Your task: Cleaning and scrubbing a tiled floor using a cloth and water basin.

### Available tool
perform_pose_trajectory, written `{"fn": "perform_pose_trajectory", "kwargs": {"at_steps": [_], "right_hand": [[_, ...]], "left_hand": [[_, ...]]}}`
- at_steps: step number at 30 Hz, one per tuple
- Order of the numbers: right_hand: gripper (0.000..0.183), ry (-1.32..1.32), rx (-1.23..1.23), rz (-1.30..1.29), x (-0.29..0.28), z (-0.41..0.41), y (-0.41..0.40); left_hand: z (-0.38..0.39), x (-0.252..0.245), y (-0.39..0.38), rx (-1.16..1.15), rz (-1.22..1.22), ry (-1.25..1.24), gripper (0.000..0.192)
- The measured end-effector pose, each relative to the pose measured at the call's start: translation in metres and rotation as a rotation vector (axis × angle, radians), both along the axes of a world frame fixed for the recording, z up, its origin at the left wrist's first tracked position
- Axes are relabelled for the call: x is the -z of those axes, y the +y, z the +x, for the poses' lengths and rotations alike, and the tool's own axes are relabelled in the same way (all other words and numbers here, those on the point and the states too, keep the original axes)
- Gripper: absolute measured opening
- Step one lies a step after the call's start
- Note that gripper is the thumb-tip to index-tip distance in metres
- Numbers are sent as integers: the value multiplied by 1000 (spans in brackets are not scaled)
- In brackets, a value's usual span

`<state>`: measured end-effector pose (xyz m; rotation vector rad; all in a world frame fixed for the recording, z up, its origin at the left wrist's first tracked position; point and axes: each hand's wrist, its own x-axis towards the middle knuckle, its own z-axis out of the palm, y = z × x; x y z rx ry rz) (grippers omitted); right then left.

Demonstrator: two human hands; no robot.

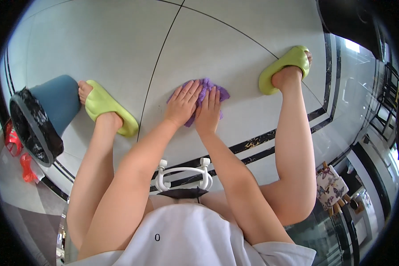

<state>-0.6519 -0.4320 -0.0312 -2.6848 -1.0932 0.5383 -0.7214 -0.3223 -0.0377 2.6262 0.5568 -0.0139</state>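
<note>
A purple cloth [224, 94] lies bunched on the pale tiled floor [119, 43] between my feet. My left hand [183, 103] holds it down from above, fingers stretched forward over its left half. Beside it, my right hand [208, 114] presses on the cloth with its fingers close together. The two hands almost touch and hide much of the cloth's middle. A few small dark specks [160, 108] show on the tile just left of the cloth.
A blue bin [56, 99] with a black liner lies tipped by my left green slipper [109, 108]. My right green slipper [282, 71] stands at right. Behind my hands is a white wheeled stool base [183, 170]. A butterfly-patterned stool [332, 188] stands farther right.
</note>
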Motion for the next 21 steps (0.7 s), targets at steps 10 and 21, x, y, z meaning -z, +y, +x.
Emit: {"fn": "perform_pose_trajectory", "kwargs": {"at_steps": [10, 21], "right_hand": [[54, 153, -79, 65, -31, -71, -53], [46, -90, -122, 302, -165, -95, -52]], "left_hand": [[-90, -21, -55, -61, -152, -44, 50], [-118, -128, -61, -208, -293, -324, 48]]}}
